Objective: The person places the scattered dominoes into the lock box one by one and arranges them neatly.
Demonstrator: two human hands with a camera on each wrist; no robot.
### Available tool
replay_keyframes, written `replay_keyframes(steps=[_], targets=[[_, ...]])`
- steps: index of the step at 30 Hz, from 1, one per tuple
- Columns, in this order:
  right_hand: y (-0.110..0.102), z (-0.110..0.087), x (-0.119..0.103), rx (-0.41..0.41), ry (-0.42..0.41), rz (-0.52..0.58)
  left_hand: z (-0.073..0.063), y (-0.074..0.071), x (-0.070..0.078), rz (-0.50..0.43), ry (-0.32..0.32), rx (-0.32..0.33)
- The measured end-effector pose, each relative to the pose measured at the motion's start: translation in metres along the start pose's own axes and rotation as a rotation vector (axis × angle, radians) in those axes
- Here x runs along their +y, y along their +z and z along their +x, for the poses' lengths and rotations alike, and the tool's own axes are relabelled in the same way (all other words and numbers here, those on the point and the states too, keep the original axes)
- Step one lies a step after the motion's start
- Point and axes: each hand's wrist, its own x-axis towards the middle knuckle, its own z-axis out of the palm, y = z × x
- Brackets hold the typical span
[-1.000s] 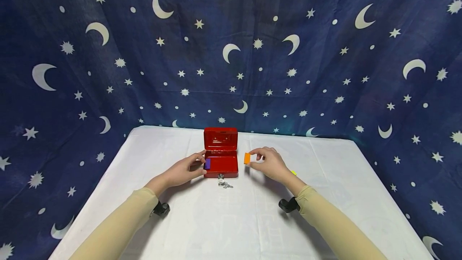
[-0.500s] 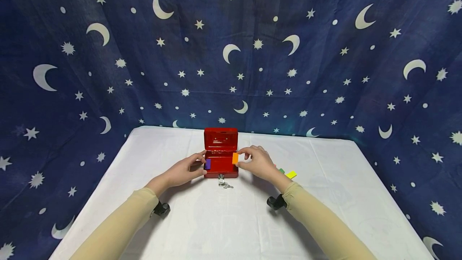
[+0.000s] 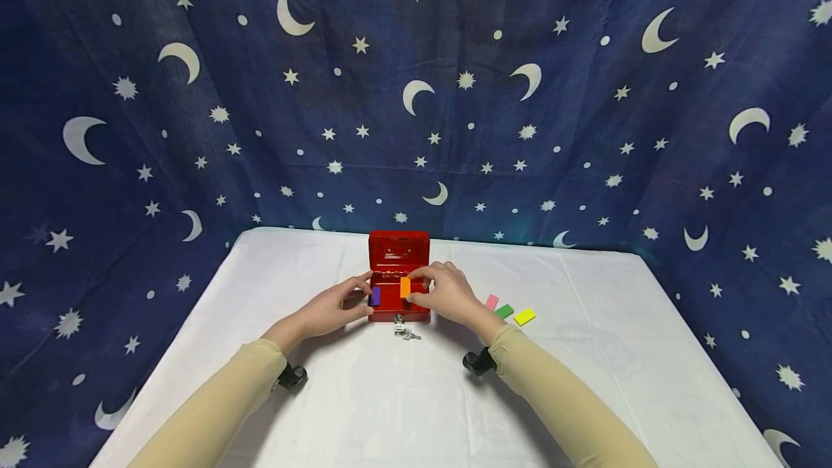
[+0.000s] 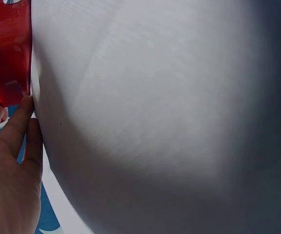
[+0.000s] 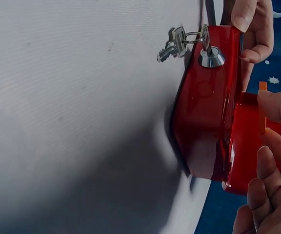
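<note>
A red metal cash box [image 3: 416, 315] stands with its lid [image 3: 399, 245] raised. My left hand [image 3: 328, 309] grips its left end, thumb at the front corner and a finger toward the back. Inside, on the left, is a purple block [image 3: 375, 297]. Over the box's interior my right hand [image 3: 448, 298] pinches an orange block [image 3: 405, 288] between thumb and fingertip. In the right wrist view the orange block [image 5: 262, 108] appears as a thin slab, seen edge-on. A key sits in the front lock [image 5: 212, 58], with another key [image 5: 169, 50] on the same ring.
Pink [image 3: 492, 302], green [image 3: 504, 311] and yellow blocks [image 3: 524, 317] lie on the white tablecloth [image 3: 403, 396], right of the box and close to my right wrist. A dark blue curtain [image 3: 364, 92] with moons and stars hangs behind the table.
My right hand has carried the orange block leftward from beside the box to over its inside. Pink, green and yellow blocks have come into fuller view. The left hand stays put.
</note>
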Motion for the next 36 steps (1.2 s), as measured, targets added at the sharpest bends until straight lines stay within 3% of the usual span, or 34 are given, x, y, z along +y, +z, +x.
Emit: replay_keyframes(steps=[14, 20, 36], targets=[[0.016, 0.017, -0.008, -0.023, -0.028, -0.06, 0.0, 0.0, 0.0, 0.01, -0.01, 0.0], [0.022, 0.024, -0.012, -0.04, -0.053, -0.101, -0.001, 0.0, 0.0, 0.01, 0.018, -0.005], [0.038, 0.037, -0.016, -0.104, -0.104, -0.311, -0.002, -0.002, 0.002, -0.009, 0.014, -0.009]])
